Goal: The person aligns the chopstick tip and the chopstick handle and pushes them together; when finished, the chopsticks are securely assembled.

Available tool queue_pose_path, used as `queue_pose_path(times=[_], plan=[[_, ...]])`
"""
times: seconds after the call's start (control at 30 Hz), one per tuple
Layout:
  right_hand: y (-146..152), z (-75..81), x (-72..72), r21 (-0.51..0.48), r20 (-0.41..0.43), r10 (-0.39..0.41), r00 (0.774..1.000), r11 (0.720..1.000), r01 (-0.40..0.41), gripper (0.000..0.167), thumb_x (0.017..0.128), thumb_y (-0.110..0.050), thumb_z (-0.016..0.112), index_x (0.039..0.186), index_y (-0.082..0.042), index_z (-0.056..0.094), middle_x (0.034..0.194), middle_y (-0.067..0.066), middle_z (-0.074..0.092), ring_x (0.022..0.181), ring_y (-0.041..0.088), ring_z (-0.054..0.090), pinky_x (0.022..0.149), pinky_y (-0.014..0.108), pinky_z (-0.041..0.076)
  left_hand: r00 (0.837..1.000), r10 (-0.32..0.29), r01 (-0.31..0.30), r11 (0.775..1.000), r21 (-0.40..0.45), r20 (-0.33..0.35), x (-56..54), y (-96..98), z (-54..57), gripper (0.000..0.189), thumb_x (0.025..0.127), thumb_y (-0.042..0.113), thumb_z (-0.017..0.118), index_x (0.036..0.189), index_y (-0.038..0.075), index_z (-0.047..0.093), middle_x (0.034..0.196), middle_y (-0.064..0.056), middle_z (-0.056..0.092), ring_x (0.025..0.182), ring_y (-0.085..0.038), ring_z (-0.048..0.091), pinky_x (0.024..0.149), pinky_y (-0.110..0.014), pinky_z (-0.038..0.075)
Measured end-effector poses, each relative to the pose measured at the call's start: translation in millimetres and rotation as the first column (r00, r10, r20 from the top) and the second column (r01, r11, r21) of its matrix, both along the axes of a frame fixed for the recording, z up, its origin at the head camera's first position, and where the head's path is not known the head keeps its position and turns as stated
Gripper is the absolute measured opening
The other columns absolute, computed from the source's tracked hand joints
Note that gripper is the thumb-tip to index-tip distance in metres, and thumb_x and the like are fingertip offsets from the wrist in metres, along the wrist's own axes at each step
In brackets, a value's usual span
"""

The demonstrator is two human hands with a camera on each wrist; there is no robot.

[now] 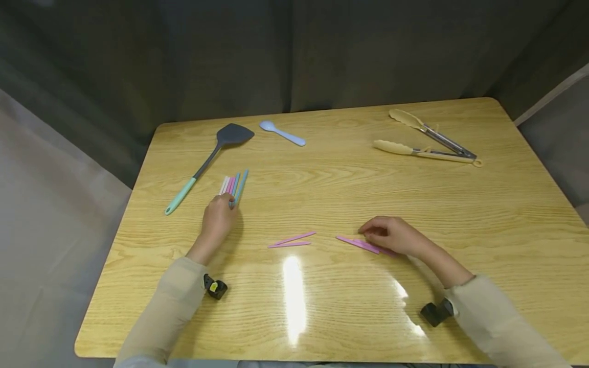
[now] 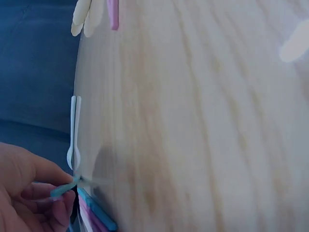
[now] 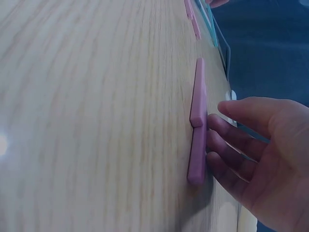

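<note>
At the left of the table, my left hand [image 1: 218, 218] pinches a teal chopstick [image 2: 65, 188] between thumb and fingers. Beside and under it lies a row of white, pink and blue chopsticks [image 1: 231, 184], their near ends hidden by the hand. My right hand [image 1: 394, 236] hovers low by a small group of pink chopsticks [image 1: 352, 242], fingers loosely bent and fingertips right at their side. In the right wrist view, two of these pink chopsticks [image 3: 197, 96] overlap lengthwise, and nothing is between thumb and fingers. Two more pink chopsticks [image 1: 293, 241] lie mid-table between the hands.
A dark spatula with a mint handle [image 1: 183, 196] lies at the left. Near the back edge is a light blue spoon [image 1: 282, 134]. Cream-tipped tongs [image 1: 437, 145] lie spread at the back right. A dark curtain [image 1: 294, 56] hangs behind the table.
</note>
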State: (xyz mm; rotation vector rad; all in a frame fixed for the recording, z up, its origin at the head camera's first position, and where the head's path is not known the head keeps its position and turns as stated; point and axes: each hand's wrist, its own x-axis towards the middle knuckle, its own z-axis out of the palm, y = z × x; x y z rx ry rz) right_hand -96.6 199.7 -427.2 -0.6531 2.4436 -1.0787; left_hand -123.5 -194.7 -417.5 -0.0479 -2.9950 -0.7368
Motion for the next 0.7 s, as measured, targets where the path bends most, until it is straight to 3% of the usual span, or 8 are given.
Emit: queue_pose_path(times=[0.23,0.5,0.7], plan=[[-1.2,-2.1,1.3,0.023,-0.032,0.017,0.999,1.000,-0.016,0.019,0.086,-0.007,0.058,0.104,-0.006,0.064,0.091,0.002,0.062,0.068,0.008,0.048,0.058,0.023,0.043,0.999,0.034,-0.034,0.999,-0.011,-0.007,1.3,-4.7,-7.4,0.012,0.074,-0.007,0.052,0.086,-0.010,0.051,0.071,-0.021,0.056,0.056,-0.027,0.052,0.046,-0.032,0.044],[-3.7,-2.6,1.6,0.057,-0.056,0.020,0.998,0.998,-0.017,0.020,0.086,-0.005,0.057,0.104,-0.007,0.065,0.089,0.000,0.059,0.068,0.009,0.045,0.058,0.024,0.040,0.999,0.032,-0.030,0.998,-0.054,0.036,0.4,-5.0,-6.7,0.009,0.076,-0.008,0.052,0.085,-0.008,0.048,0.067,-0.019,0.054,0.051,-0.023,0.049,0.042,-0.031,0.041],[-7.7,-1.7,3.4,0.060,-0.063,0.032,0.997,0.998,-0.029,0.019,0.086,-0.005,0.058,0.103,-0.005,0.065,0.082,0.000,0.056,0.066,0.009,0.044,0.056,0.023,0.040,0.982,-0.041,0.045,0.999,-0.016,0.184,6.2,13.3,-0.2,0.016,0.083,0.002,0.050,0.097,-0.006,0.053,0.074,-0.011,0.053,0.055,-0.017,0.046,0.046,-0.024,0.039]])
